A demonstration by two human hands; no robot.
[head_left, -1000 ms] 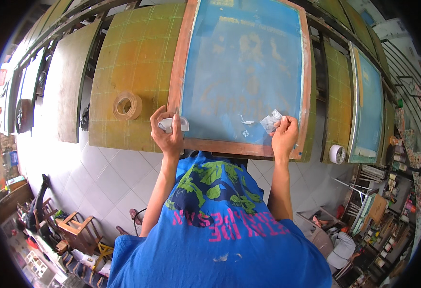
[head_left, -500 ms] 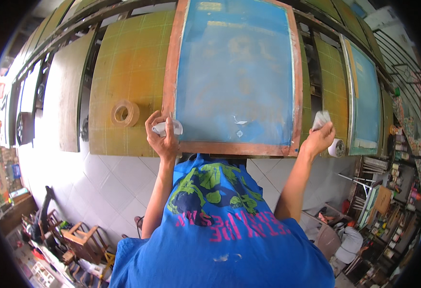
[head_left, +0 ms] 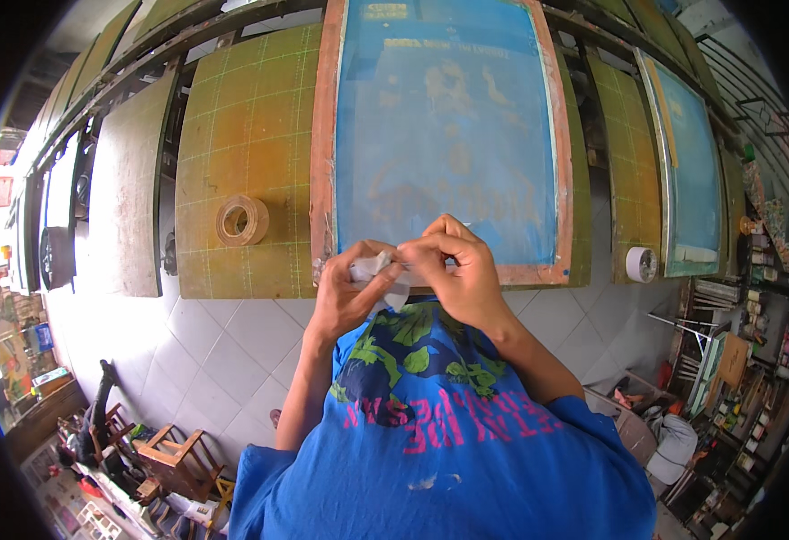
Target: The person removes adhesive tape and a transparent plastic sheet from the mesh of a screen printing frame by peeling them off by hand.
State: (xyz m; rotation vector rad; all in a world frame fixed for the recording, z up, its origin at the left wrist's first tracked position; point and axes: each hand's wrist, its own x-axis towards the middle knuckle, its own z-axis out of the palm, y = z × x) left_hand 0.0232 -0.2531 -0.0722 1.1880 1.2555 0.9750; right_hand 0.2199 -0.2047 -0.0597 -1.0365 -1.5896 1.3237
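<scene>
A wood-framed blue mesh screen lies on a greenish board in front of me, with faint pale shapes in its mesh. At its near edge my left hand is closed round a crumpled whitish piece, translucent and partly hanging below the fingers. My right hand has come up against it, thumb and fingers pinched together at the left fingertips. What the right fingers hold is hidden and slightly blurred. Both hands are over the frame's lower bar.
On the board to the left lies a brown tape roll. A white roll rests on the board to the right, beside another blue screen. Tiled floor shows below, with a wooden stool at lower left and crowded shelves at right.
My right hand has moved left from beside the white roll to meet my left hand. The left hand has shifted right and down to the frame's near bar, still holding the whitish piece.
</scene>
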